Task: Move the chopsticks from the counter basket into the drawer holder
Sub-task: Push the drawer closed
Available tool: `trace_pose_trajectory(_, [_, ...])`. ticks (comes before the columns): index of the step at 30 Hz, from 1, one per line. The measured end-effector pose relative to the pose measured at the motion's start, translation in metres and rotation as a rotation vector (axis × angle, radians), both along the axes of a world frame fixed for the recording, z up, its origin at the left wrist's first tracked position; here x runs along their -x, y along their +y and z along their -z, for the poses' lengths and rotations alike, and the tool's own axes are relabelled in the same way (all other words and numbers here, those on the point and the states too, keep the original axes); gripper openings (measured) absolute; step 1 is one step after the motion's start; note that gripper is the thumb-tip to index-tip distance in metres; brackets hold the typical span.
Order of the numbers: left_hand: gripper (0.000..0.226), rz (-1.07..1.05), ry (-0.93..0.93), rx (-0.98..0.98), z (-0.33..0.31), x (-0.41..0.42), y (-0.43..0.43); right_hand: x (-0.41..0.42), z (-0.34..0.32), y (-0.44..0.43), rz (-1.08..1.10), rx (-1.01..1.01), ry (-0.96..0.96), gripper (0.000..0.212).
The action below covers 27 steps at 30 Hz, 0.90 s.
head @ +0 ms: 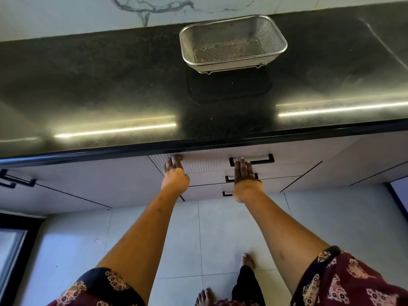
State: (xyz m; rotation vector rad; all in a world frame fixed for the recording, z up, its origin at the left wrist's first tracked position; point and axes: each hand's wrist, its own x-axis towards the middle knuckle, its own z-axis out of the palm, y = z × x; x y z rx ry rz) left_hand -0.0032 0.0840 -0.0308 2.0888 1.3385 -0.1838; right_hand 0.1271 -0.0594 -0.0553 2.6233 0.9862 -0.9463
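A steel mesh basket point(233, 44) stands on the black counter point(110, 89) near the marble backsplash; I see no chopsticks in it. Below the counter edge, the top white ribbed drawer point(207, 164) is closed. My left hand point(175, 173) lies flat against the drawer front near its left top corner, fingers together, holding nothing. My right hand point(245, 173) presses flat on the drawer front over its black bar handle point(261, 160), fingers extended. The drawer holder is hidden inside.
Two more drawers with black handles point(229, 178) sit below the top one. Cabinet doors flank them, with handles point(13, 180) at far left. Grey tiled floor point(220, 228) and my bare feet show below. A dark mat's reflection lies before the basket.
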Motion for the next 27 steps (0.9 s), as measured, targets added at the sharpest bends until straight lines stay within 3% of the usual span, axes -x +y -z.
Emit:
trace_pose_trajectory(13, [0.078,-0.009,0.163,-0.025,0.008,-0.016,0.004,-0.003,0.010,0.013,0.079,-0.058,-0.006,0.113])
trace_pose_trajectory(22, [0.088,0.188,0.084,-0.186,0.000,0.022,-0.026,-0.018,-0.006,0.005,0.015,-0.103,0.119,0.096])
trace_pose_trajectory(27, [0.083,0.155,0.032,-0.200,-0.023,0.035,-0.050,0.009,-0.027,-0.021,-0.003,-0.251,-0.027,0.087])
